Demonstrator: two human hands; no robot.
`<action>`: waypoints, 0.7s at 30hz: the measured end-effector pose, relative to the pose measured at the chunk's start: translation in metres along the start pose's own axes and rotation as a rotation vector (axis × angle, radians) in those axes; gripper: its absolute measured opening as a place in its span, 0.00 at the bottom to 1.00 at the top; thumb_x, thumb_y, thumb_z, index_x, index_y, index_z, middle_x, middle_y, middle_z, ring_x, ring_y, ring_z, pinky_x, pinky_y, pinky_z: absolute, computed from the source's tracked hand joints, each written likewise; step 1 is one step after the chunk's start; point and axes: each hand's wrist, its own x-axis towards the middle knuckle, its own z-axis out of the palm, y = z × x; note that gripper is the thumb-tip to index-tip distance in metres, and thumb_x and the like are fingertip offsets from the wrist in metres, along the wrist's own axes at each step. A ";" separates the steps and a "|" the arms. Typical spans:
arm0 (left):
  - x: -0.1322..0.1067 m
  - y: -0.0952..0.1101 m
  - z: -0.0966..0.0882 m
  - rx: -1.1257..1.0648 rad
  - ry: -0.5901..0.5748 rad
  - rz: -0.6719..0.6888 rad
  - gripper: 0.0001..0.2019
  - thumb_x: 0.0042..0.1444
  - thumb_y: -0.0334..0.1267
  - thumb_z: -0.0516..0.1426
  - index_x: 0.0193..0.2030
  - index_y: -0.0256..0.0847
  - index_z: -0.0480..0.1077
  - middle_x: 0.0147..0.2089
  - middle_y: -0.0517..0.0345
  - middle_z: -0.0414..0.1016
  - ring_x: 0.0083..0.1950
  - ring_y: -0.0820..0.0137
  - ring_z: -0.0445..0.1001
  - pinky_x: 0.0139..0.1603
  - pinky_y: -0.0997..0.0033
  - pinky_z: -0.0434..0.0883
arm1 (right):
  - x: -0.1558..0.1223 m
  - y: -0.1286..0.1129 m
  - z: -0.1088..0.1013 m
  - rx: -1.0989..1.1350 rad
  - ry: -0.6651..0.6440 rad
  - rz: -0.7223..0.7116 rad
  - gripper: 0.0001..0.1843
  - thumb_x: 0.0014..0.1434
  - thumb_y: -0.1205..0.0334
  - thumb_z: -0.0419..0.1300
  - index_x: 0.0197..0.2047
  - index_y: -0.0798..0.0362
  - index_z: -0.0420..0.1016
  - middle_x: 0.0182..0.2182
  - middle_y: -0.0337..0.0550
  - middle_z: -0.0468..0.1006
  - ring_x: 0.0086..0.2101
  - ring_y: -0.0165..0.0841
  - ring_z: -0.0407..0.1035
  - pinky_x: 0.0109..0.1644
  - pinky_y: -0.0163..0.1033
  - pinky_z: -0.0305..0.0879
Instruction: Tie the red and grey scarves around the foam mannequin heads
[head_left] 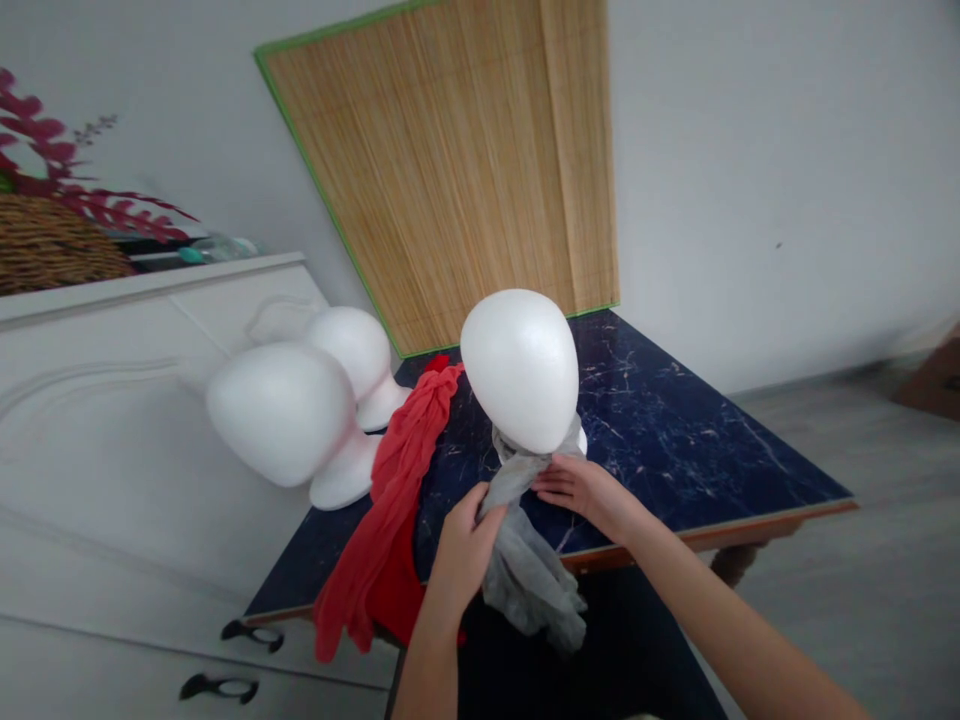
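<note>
Left hand (463,552): partly closed, thumb and fingers pinching the gray scarf (529,560) just below the neck wrap. Right hand (589,492): fingers nearly straight, close together, fingertips on the scarf under the head's chin end; can't tell if they grip it. Gray scarf goes around the neck of the white mannequin head (520,365), loose ends hanging down past the front edge of the surface (690,440). Head upright near the middle of that front edge.

Left of it, coral scarf (409,460), bunched at the top, runs forward and drapes over the front edge; darker red cloth (397,570) partly under it, also over the edge. Further left, along the left edge: two more white heads, one nearer the front (285,412), one behind (351,345), both bare. White cabinet (97,450) beside that edge, wicker basket (56,245) and pink flowers (45,140) on top. Bamboo mat (450,160) stands against the wall at the back edge.
</note>
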 end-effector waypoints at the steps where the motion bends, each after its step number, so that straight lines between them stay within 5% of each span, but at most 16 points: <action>1: -0.005 0.003 0.001 -0.025 -0.030 -0.001 0.13 0.58 0.42 0.52 0.43 0.38 0.71 0.38 0.57 0.74 0.42 0.65 0.71 0.41 0.72 0.65 | 0.006 0.001 0.002 0.054 0.048 0.019 0.12 0.60 0.58 0.59 0.30 0.58 0.75 0.30 0.47 0.79 0.36 0.34 0.75 0.48 0.41 0.72; 5: -0.031 0.018 0.016 -0.109 -0.179 0.001 0.17 0.61 0.46 0.50 0.49 0.39 0.70 0.39 0.57 0.75 0.41 0.66 0.70 0.40 0.73 0.65 | 0.018 0.000 0.005 0.204 0.159 0.099 0.13 0.62 0.62 0.57 0.26 0.55 0.70 0.23 0.40 0.76 0.26 0.29 0.73 0.39 0.36 0.73; 13: -0.063 0.019 0.050 -0.353 -0.326 -0.121 0.19 0.63 0.49 0.49 0.54 0.41 0.67 0.48 0.56 0.75 0.49 0.66 0.70 0.51 0.70 0.66 | 0.020 -0.010 0.006 0.286 0.310 0.039 0.11 0.61 0.63 0.57 0.26 0.51 0.68 0.24 0.42 0.78 0.27 0.32 0.74 0.40 0.38 0.73; 17: -0.064 0.018 0.049 -0.062 -0.364 -0.046 0.17 0.63 0.49 0.48 0.48 0.43 0.71 0.42 0.55 0.77 0.44 0.64 0.73 0.47 0.68 0.67 | 0.019 -0.012 0.001 0.199 0.262 0.016 0.10 0.60 0.59 0.56 0.27 0.51 0.68 0.25 0.42 0.78 0.30 0.34 0.74 0.40 0.39 0.72; 21: -0.048 0.021 0.022 0.218 -0.289 0.045 0.15 0.62 0.50 0.48 0.43 0.47 0.72 0.39 0.57 0.78 0.42 0.64 0.75 0.46 0.67 0.68 | 0.006 -0.018 -0.020 -0.108 0.126 -0.026 0.12 0.54 0.52 0.59 0.27 0.50 0.68 0.25 0.39 0.75 0.27 0.33 0.71 0.32 0.38 0.68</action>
